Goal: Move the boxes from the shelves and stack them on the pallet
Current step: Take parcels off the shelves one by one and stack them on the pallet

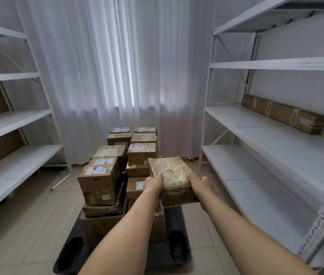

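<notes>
I hold a flat brown box [170,171], wrapped in clear tape, out in front of me over the right side of the pallet [179,241]. My left hand [154,183] grips its near left corner and my right hand [199,182] grips its near right edge. Below and to the left, several cardboard boxes [99,176] stand stacked on the dark pallet, with more boxes [141,152] behind them. A long brown box [284,114] lies on the right shelf unit at mid height.
White metal shelf units line both sides, the left shelves [14,120] and the right shelves [276,139]. A white curtain [117,76] covers the far wall. A thin metal tube [61,182] lies on the tiled floor by the left unit.
</notes>
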